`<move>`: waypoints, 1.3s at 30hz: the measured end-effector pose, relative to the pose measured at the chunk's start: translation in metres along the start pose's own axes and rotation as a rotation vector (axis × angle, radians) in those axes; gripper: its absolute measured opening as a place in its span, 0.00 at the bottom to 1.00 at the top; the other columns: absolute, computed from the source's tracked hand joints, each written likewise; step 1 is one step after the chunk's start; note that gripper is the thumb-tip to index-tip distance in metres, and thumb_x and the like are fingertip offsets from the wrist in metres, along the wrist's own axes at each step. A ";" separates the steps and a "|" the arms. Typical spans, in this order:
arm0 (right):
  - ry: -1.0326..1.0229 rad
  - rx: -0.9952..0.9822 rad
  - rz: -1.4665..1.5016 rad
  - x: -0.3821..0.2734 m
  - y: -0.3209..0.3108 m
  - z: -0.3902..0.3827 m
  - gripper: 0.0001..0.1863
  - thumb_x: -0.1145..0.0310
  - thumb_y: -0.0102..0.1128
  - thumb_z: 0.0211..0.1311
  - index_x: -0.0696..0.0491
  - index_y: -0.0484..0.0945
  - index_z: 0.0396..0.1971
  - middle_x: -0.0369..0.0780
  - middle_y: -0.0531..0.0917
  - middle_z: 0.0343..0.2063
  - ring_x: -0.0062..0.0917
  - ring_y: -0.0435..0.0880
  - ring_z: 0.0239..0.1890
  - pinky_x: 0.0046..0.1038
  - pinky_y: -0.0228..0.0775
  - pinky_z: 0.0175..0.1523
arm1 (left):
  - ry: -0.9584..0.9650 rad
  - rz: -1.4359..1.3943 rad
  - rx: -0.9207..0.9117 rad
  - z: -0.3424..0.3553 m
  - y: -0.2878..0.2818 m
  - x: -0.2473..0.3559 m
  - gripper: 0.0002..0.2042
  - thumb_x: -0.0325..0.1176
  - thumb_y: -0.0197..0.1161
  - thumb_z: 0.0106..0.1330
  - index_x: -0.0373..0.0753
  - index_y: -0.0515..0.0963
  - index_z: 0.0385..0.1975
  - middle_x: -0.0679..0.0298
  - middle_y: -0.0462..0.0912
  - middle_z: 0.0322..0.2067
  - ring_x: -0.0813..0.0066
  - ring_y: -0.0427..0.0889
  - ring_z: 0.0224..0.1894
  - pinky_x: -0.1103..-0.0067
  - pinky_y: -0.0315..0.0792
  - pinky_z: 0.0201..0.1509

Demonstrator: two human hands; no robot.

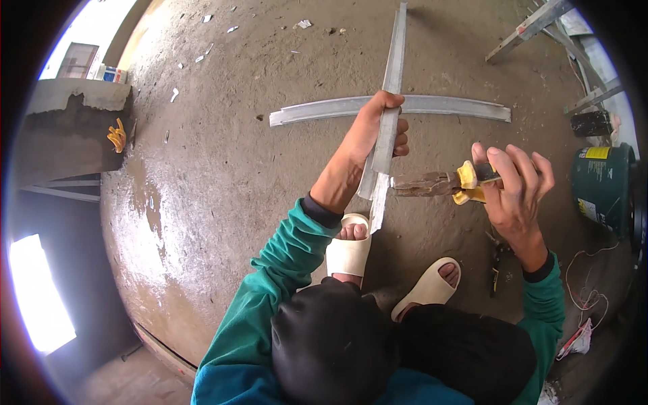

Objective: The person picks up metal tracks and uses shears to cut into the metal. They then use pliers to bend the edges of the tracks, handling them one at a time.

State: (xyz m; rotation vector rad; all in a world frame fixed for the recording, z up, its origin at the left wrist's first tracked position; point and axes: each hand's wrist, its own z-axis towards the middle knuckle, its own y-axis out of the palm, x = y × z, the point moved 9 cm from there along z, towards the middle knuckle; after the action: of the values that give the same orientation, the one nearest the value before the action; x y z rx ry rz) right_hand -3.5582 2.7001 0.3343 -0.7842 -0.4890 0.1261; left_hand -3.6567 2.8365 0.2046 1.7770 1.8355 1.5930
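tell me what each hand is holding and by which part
The left hand grips a grey metal strip partway along its length; the right hand holds a plier-like tool by its yellow handles.

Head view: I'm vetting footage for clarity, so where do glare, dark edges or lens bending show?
In the head view, glare whitens part of the wet floor at left, and a bright patch lower left is blown out; the head view's corners are black; also in the head view, the crosswise metal strip looks bowed, perhaps by the lens, while the pliers read clearly.
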 end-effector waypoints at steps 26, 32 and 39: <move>-0.005 -0.359 0.482 -0.017 0.027 -0.001 0.07 0.70 0.63 0.41 0.58 0.79 0.22 0.42 0.74 0.35 0.31 0.71 0.27 0.30 0.66 0.30 | 0.016 0.143 0.009 0.001 -0.023 -0.009 0.09 0.43 0.52 0.60 0.48 0.63 0.23 0.77 0.57 0.12 0.85 0.56 0.14 0.83 0.56 0.23; 0.264 -0.711 1.158 -0.044 0.057 -0.056 0.10 0.68 0.63 0.49 0.58 0.77 0.18 0.43 0.76 0.34 0.32 0.77 0.26 0.29 0.71 0.33 | 0.001 0.198 0.039 0.017 -0.043 -0.031 0.12 0.40 0.50 0.62 0.50 0.58 0.18 0.77 0.54 0.13 0.84 0.53 0.15 0.81 0.54 0.22; 1.175 -1.335 3.263 -0.122 0.035 -0.123 0.22 0.57 0.48 0.64 0.62 0.75 0.23 0.51 0.75 0.35 0.29 0.76 0.26 0.29 0.70 0.30 | 0.009 0.231 -0.058 0.023 -0.042 -0.046 0.12 0.40 0.51 0.61 0.49 0.58 0.19 0.76 0.54 0.14 0.84 0.54 0.15 0.81 0.55 0.23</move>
State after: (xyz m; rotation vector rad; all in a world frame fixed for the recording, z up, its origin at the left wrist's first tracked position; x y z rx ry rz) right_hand -3.6060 2.6100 0.1896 1.0747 -1.6345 -1.3878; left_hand -3.6540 2.8238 0.1400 2.0206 1.6185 1.7141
